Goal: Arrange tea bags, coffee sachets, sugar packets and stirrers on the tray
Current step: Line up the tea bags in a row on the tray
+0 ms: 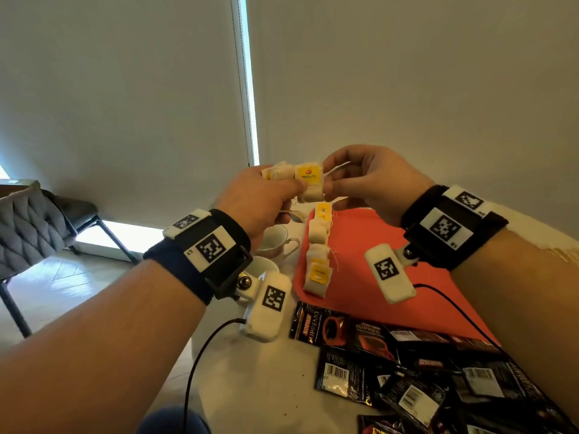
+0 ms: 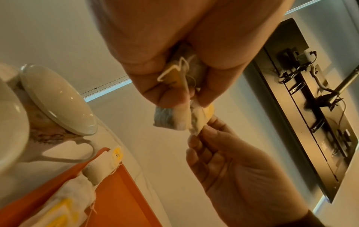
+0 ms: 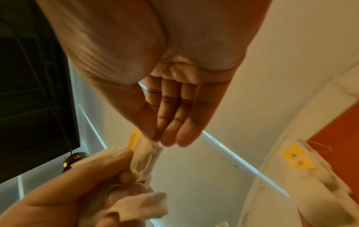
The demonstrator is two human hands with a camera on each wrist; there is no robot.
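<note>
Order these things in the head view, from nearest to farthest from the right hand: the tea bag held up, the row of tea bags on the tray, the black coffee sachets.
1. Tea bag held up: pinched by the right hand, also by the left hand.
2. Row of tea bags: below, along the red tray's left edge.
3. Black coffee sachets: farthest, on the table by the tray's near edge.

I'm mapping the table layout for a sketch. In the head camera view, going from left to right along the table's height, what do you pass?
Grey chair → white cup → row of tea bags → red tray.
</note>
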